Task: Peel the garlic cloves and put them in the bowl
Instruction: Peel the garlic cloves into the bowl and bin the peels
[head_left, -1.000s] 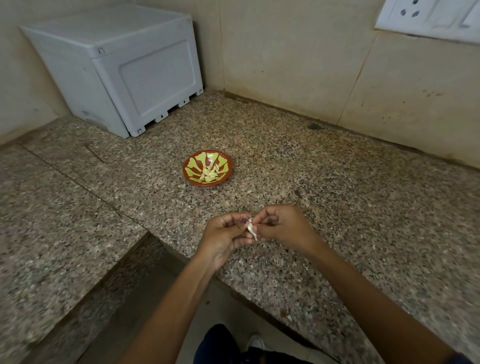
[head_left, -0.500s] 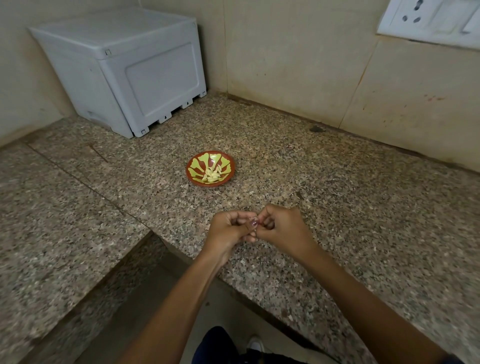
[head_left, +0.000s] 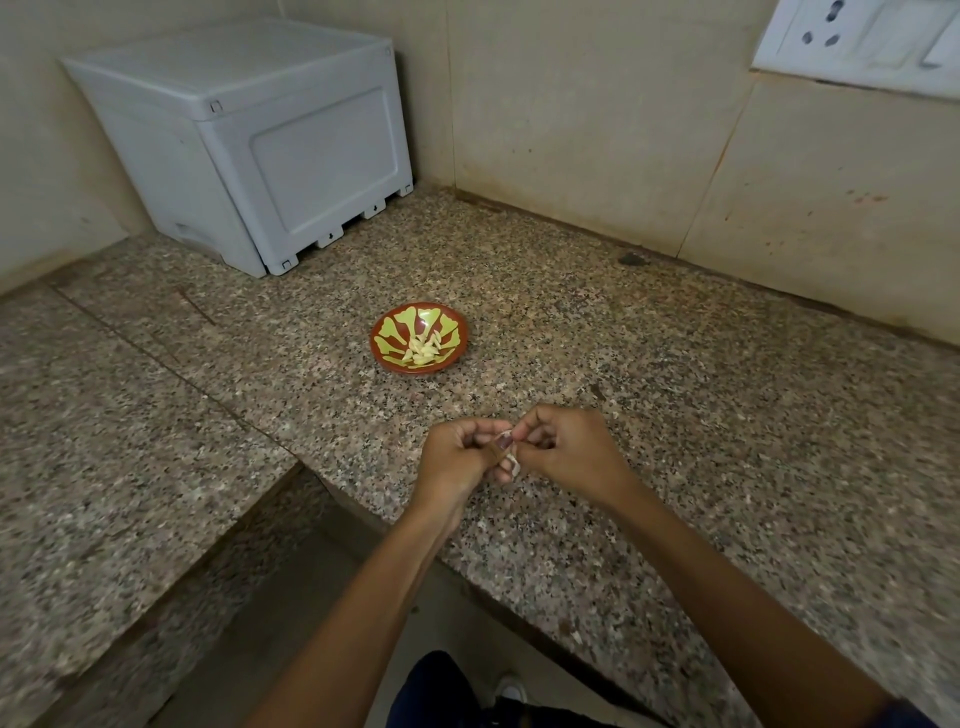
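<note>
Clove (head_left: 511, 457) pinched between both hands (head_left: 511, 447) above the counter (head_left: 727, 415), small, light, papery skin best stripped from its tip.

Two bare forearms run back from the fingers (head_left: 524, 423), no sleeves and no watch or bangle along them. The left hand (head_left: 457, 460) shows a dark, glossy thumbnail close to where the fingers meet. The right hand (head_left: 574, 449) wears no ring that shows. Well behind the fingers, dark blue trousers (head_left: 431, 691) and a shoe (head_left: 511, 688) with a white toe.
</note>
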